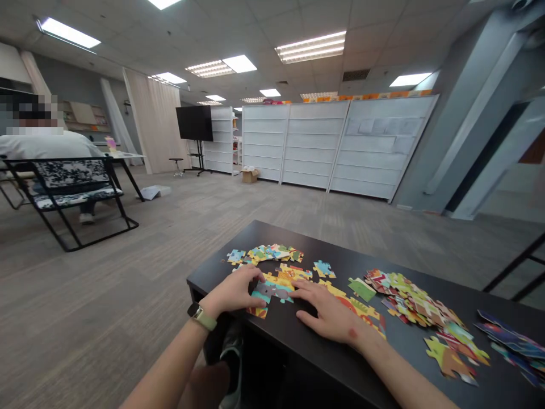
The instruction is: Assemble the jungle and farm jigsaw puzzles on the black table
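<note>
My left hand [238, 288] rests at the left end of a partly joined jigsaw puzzle [283, 278], thumb and index finger curved and apart beside a blue-and-grey puzzle piece [264, 291]. Its other fingers are partly hidden. Across the puzzle's middle lies my right hand [326, 309], fingers stretched out and fingertips touching the joined pieces. That hand and wrist cover part of the yellow and orange section [364, 309]. A single blue puzzle piece [324, 268] lies just beyond the puzzle.
Loose puzzle pieces [272, 253] lie behind the puzzle, and a larger heap [417, 298] sits to the right. Dark blue pieces [513, 341] are at the far right of the black table [306, 241]. A person [51, 145] sits at the left on a chair [72, 173].
</note>
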Motion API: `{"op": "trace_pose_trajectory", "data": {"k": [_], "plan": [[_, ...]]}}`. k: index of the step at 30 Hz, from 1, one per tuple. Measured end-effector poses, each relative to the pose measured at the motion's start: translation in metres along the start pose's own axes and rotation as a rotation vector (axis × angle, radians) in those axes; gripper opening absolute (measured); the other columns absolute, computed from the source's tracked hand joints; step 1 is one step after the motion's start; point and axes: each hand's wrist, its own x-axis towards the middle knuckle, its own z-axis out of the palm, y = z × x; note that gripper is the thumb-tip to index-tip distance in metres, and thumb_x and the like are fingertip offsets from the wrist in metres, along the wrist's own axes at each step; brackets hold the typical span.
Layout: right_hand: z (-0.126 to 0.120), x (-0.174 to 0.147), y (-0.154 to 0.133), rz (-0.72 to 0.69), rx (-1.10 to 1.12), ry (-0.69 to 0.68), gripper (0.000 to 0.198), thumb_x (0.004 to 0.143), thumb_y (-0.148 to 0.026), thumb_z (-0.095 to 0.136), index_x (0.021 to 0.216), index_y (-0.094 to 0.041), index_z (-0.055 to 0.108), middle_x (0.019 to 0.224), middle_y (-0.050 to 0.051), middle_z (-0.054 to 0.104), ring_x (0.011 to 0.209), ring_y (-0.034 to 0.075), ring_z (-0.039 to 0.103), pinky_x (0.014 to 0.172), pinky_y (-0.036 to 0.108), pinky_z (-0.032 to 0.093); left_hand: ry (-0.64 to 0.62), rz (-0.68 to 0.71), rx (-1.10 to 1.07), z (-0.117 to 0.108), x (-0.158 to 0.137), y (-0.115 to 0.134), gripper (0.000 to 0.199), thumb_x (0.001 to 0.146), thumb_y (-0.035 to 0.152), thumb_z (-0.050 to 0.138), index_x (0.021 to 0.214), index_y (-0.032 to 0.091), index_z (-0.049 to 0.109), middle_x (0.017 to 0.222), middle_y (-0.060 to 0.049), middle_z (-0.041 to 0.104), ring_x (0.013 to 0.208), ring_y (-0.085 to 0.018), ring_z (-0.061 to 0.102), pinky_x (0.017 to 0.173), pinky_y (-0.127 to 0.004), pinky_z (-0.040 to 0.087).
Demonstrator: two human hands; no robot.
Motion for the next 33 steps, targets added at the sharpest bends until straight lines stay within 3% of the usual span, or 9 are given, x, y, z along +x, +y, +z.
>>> {"op": "trace_pose_trajectory", "data": {"k": [3, 5, 10, 13, 17, 26, 31, 33], "plan": [[-0.001, 0.000, 0.000, 0.000, 0.012, -0.004, 0.047, 0.089, -0.035, 0.060, 0.135, -0.027, 0.060, 0.150, 0.008, 0.050, 0.141, 0.029, 0.041, 0.118, 0.051, 0.031, 0.226, -0.013, -0.208, -0.011, -0.003, -0.005, 0.048, 0.087, 0.036, 0.063, 0.131, 0.022, 0.052, 0.122, -0.008, 0.055, 0.096, -0.019, 0.057, 0.081, -0.030, 0.048], [-0.001, 0.000, 0.000, 0.003, 0.020, -0.001, 0.046, 0.088, -0.035, 0.060, 0.134, -0.027, 0.061, 0.150, 0.008, 0.050, 0.141, 0.029, 0.042, 0.118, 0.051, 0.031, 0.296, -0.018, -0.268, -0.018, -0.004, -0.005, 0.042, 0.091, 0.030, 0.055, 0.131, 0.021, 0.051, 0.120, -0.008, 0.056, 0.096, -0.019, 0.057, 0.081, -0.030, 0.049], [-0.001, 0.001, -0.001, 0.006, 0.031, 0.003, 0.046, 0.088, -0.034, 0.060, 0.133, -0.027, 0.061, 0.149, 0.008, 0.051, 0.140, 0.029, 0.042, 0.118, 0.052, 0.031, -0.005, 0.120, -0.070, -0.013, -0.006, 0.001, 0.037, 0.080, 0.033, 0.075, 0.116, 0.026, 0.070, 0.119, -0.006, 0.057, 0.111, -0.024, 0.054, 0.101, -0.036, 0.042], [0.001, 0.001, 0.000, 0.011, 0.030, 0.005, 0.045, 0.089, -0.035, 0.060, 0.133, -0.027, 0.061, 0.149, 0.009, 0.050, 0.141, 0.030, 0.042, 0.118, 0.053, 0.031, -0.109, 0.119, 0.025, -0.004, -0.004, 0.001, 0.031, 0.076, 0.037, 0.081, 0.106, 0.030, 0.077, 0.114, -0.005, 0.057, 0.111, -0.024, 0.053, 0.101, -0.036, 0.041], [0.002, 0.001, 0.002, 0.000, 0.034, 0.010, 0.045, 0.089, -0.036, 0.060, 0.132, -0.027, 0.061, 0.150, 0.009, 0.050, 0.141, 0.030, 0.042, 0.117, 0.052, 0.031, -0.106, 0.088, 0.056, -0.002, -0.002, -0.003, 0.030, 0.075, 0.043, 0.082, 0.102, 0.030, 0.079, 0.112, -0.004, 0.057, 0.108, -0.024, 0.054, 0.099, -0.035, 0.041], [-0.002, 0.001, -0.004, 0.015, 0.032, -0.003, 0.045, 0.088, -0.035, 0.060, 0.133, -0.026, 0.061, 0.149, 0.009, 0.051, 0.141, 0.029, 0.042, 0.117, 0.051, 0.032, -0.165, 0.108, 0.066, -0.002, -0.005, -0.002, 0.035, 0.083, 0.048, 0.074, 0.115, 0.036, 0.074, 0.116, -0.005, 0.056, 0.113, -0.025, 0.050, 0.104, -0.038, 0.037], [-0.001, -0.001, -0.001, 0.012, 0.037, 0.002, 0.046, 0.089, -0.036, 0.060, 0.133, -0.027, 0.061, 0.150, 0.008, 0.050, 0.141, 0.029, 0.041, 0.118, 0.052, 0.031, -0.185, 0.091, 0.068, -0.004, -0.006, 0.001, 0.028, 0.098, 0.045, 0.054, 0.113, 0.036, 0.075, 0.119, -0.005, 0.055, 0.117, -0.025, 0.047, 0.106, -0.041, 0.033], [-0.001, -0.001, 0.000, 0.017, 0.042, 0.004, 0.046, 0.088, -0.036, 0.060, 0.134, -0.028, 0.060, 0.151, 0.008, 0.049, 0.141, 0.029, 0.041, 0.118, 0.052, 0.031, -0.177, 0.086, 0.059, -0.003, -0.007, 0.000, 0.025, 0.094, 0.043, 0.060, 0.113, 0.034, 0.074, 0.120, -0.005, 0.056, 0.117, -0.026, 0.046, 0.107, -0.042, 0.032]]}}
